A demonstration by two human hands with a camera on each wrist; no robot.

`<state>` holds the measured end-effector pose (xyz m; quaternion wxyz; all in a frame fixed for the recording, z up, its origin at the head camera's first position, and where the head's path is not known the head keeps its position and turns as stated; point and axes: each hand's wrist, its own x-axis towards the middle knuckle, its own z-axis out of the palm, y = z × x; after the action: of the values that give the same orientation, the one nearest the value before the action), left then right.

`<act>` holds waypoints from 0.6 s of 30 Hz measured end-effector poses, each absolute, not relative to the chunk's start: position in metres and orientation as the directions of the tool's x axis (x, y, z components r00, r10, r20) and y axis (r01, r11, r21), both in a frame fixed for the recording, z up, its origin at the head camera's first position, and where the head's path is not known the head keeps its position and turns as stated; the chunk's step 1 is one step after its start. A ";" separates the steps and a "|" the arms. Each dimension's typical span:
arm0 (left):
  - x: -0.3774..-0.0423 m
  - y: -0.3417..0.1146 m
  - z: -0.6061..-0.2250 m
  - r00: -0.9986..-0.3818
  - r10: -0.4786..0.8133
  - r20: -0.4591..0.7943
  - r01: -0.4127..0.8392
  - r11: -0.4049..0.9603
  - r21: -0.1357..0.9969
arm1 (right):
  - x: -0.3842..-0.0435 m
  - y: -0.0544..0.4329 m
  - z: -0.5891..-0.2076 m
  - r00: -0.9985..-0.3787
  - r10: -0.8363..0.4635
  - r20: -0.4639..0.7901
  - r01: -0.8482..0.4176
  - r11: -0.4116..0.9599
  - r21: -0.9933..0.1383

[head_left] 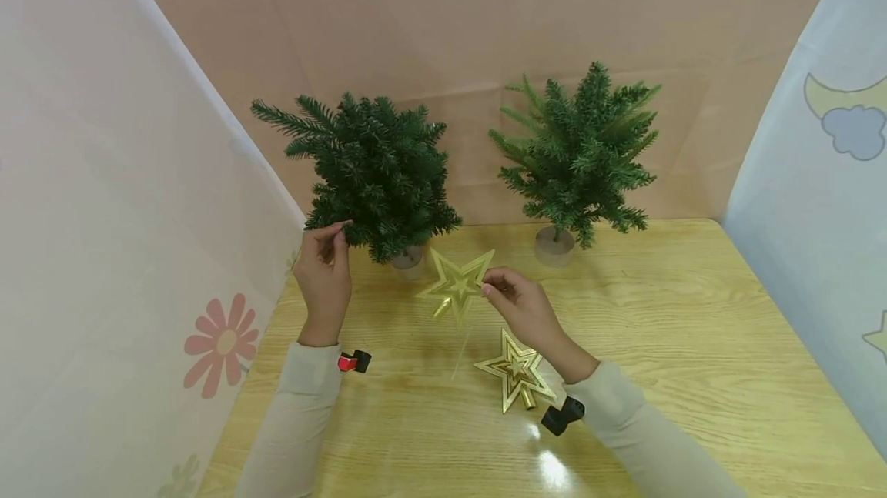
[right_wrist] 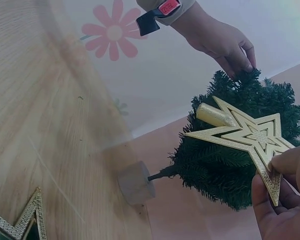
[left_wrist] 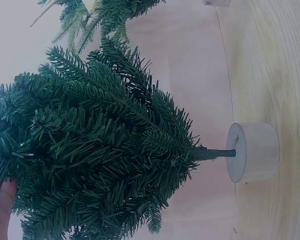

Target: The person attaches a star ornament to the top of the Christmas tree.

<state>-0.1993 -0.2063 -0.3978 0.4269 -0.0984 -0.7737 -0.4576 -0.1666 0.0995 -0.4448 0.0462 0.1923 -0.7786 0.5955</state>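
My left hand [head_left: 324, 275] pinches a branch tip at the near left side of the left small artificial Christmas tree [head_left: 381, 167]. That tree stands on a pale round base [left_wrist: 260, 152], its branches bunched close together. In my right hand [head_left: 527, 309] is a gold star tree topper [right_wrist: 259, 137], pinched by one point between thumb and fingers. The star's short tube [right_wrist: 215, 115] sticks out on the side away from the fingers. It is held above the table in front of the left tree. A second gold star topper [head_left: 516, 369] lies on the table by my right wrist.
Another small artificial tree [head_left: 585, 148], with its branches spread, stands at the back right on a round base [head_left: 554, 248]. Behind both trees hangs a pinkish-brown cloth [head_left: 471, 21]. Pale printed cloth walls [head_left: 138, 175] border the wooden table [head_left: 693, 344] on both sides.
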 end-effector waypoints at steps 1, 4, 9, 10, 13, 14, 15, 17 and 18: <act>-0.199 -0.206 -0.398 -0.614 -0.239 0.752 0.543 0.563 0.623 | -0.167 0.100 -0.444 -0.923 -0.243 0.300 -0.353 0.217 -0.910; -0.200 -0.207 -0.398 -0.611 -0.238 0.755 0.546 0.563 0.620 | -0.169 0.100 -0.440 -0.923 -0.238 0.302 -0.355 0.223 -0.908; -0.200 -0.208 -0.399 -0.612 -0.247 0.751 0.540 0.564 0.625 | -0.172 0.099 -0.434 -0.913 -0.250 0.321 -0.381 0.251 -0.890; -0.200 -0.208 -0.399 -0.612 -0.247 0.751 0.538 0.566 0.624 | -0.173 0.099 -0.434 -0.911 -0.254 0.325 -0.388 0.259 -0.885; -0.199 -0.208 -0.398 -0.612 -0.255 0.749 0.534 0.564 0.629 | -0.175 0.099 -0.431 -0.900 -0.266 0.345 -0.413 0.268 -0.870; -0.199 -0.208 -0.398 -0.612 -0.254 0.749 0.535 0.564 0.629 | -0.175 0.099 -0.430 -0.898 -0.269 0.348 -0.417 0.270 -0.868; -0.199 -0.208 -0.398 -0.612 -0.254 0.749 0.538 0.561 0.629 | -0.176 0.099 -0.429 -0.896 -0.272 0.352 -0.422 0.271 -0.865; -0.199 -0.208 -0.398 -0.615 -0.247 0.749 0.541 0.559 0.629 | -0.177 0.098 -0.427 -0.891 -0.279 0.359 -0.431 0.268 -0.862; -0.200 -0.209 -0.398 -0.616 -0.242 0.749 0.542 0.559 0.627 | -0.178 0.098 -0.425 -0.889 -0.282 0.361 -0.434 0.269 -0.860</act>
<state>-0.1996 -0.2087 -0.3985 0.4271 -0.0972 -0.7729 -0.4592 -0.1777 0.0982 -0.4251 0.0681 0.2256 -0.7936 0.5610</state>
